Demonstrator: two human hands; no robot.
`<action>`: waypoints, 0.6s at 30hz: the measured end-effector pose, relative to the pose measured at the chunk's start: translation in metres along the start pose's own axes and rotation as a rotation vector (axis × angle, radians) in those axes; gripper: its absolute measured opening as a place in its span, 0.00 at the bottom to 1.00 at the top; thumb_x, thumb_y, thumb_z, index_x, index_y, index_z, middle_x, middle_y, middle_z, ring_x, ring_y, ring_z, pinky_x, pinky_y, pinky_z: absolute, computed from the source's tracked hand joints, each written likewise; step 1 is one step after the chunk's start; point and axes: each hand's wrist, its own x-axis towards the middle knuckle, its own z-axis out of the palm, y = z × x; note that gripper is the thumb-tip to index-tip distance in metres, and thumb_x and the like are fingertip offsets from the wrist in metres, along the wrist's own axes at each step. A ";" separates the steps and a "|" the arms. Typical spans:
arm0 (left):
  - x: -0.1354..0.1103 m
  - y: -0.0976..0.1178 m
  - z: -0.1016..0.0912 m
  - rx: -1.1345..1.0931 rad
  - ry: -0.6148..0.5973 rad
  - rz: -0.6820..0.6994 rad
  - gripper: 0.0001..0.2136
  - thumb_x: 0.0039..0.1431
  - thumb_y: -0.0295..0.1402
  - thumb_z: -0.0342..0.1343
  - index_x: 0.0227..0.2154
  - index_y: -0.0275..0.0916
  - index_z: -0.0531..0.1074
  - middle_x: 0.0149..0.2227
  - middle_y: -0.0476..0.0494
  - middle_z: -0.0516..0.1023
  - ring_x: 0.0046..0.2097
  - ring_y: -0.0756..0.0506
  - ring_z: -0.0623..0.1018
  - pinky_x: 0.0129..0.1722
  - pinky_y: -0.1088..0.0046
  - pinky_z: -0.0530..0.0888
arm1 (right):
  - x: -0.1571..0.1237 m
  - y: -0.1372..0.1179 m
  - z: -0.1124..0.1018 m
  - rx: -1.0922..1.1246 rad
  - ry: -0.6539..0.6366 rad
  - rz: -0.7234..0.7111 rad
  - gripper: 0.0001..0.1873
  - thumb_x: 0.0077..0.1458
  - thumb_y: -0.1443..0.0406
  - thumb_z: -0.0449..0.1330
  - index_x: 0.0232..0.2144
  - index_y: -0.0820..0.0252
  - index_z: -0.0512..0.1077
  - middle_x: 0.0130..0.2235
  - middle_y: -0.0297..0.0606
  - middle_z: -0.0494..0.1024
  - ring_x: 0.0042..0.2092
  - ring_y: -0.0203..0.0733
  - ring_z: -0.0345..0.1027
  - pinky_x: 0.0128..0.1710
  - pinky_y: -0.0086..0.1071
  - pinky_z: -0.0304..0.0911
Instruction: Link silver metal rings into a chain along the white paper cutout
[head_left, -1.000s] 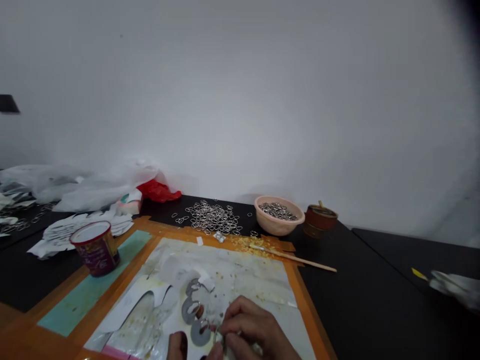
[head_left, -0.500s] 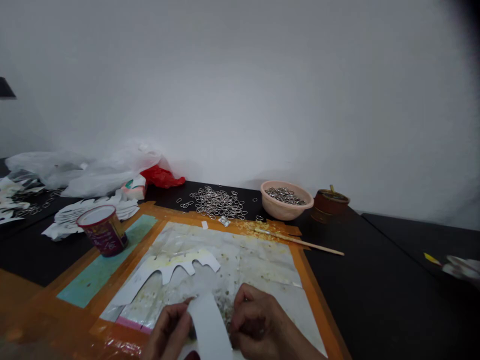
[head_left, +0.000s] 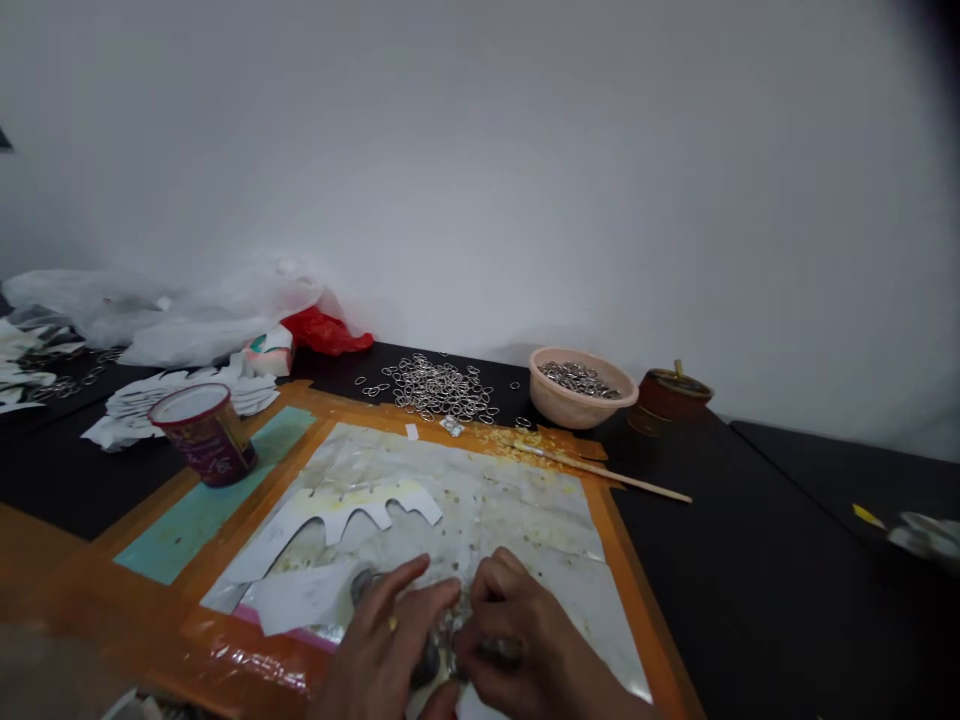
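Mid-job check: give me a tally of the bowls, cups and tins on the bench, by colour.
pink bowl: 1
maroon cup: 1
brown tin: 1
Total: 3

Black table (head_left: 757, 570). Lying directly on it: an orange board (head_left: 150, 600) covered by a stained sheet (head_left: 517, 510), loose metal rings (head_left: 439, 385), a pink bowl (head_left: 581, 402), a brown tin (head_left: 671, 398), a thin stick (head_left: 645, 485) partly overlapping the board, and, far left, what appear to be paper cut-outs (head_left: 142, 412).
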 end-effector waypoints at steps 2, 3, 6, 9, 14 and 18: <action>0.005 -0.001 0.014 0.019 -0.074 0.010 0.32 0.45 0.20 0.57 0.55 0.47 0.66 0.53 0.43 0.79 0.54 0.41 0.78 0.51 0.66 0.78 | 0.000 0.003 0.001 -0.007 0.014 -0.036 0.10 0.39 0.77 0.63 0.22 0.59 0.76 0.27 0.34 0.71 0.34 0.37 0.66 0.32 0.27 0.61; 0.005 -0.001 0.019 0.016 -0.080 -0.004 0.31 0.44 0.19 0.57 0.54 0.48 0.66 0.52 0.44 0.80 0.54 0.41 0.78 0.51 0.65 0.78 | -0.001 0.005 0.002 -0.013 0.018 -0.053 0.10 0.38 0.78 0.63 0.21 0.58 0.76 0.27 0.34 0.70 0.34 0.37 0.65 0.32 0.26 0.61; 0.003 -0.005 0.023 -0.003 -0.063 -0.052 0.29 0.43 0.20 0.58 0.51 0.48 0.66 0.49 0.44 0.81 0.53 0.39 0.78 0.53 0.61 0.77 | -0.002 0.007 0.006 -0.067 0.046 -0.149 0.10 0.40 0.77 0.61 0.22 0.58 0.73 0.27 0.33 0.69 0.33 0.37 0.63 0.30 0.27 0.59; 0.005 -0.006 0.015 0.000 -0.062 0.017 0.28 0.43 0.21 0.59 0.50 0.45 0.65 0.48 0.42 0.82 0.53 0.38 0.79 0.52 0.61 0.78 | -0.006 0.009 0.008 -0.219 0.111 -0.376 0.09 0.50 0.74 0.57 0.23 0.58 0.68 0.26 0.33 0.69 0.30 0.38 0.59 0.29 0.31 0.57; 0.014 -0.004 0.001 0.009 -0.110 0.142 0.21 0.48 0.22 0.60 0.45 0.46 0.71 0.40 0.47 0.85 0.51 0.40 0.80 0.52 0.65 0.78 | -0.010 0.011 0.006 -0.422 0.066 -0.539 0.15 0.64 0.70 0.51 0.23 0.58 0.65 0.25 0.32 0.68 0.31 0.38 0.60 0.30 0.34 0.55; 0.009 -0.012 0.009 -0.033 -0.162 0.179 0.13 0.51 0.21 0.59 0.36 0.46 0.74 0.39 0.50 0.85 0.53 0.40 0.79 0.57 0.61 0.74 | -0.010 0.010 0.002 -0.418 0.012 -0.512 0.12 0.61 0.72 0.53 0.25 0.58 0.66 0.26 0.30 0.69 0.32 0.37 0.62 0.32 0.34 0.55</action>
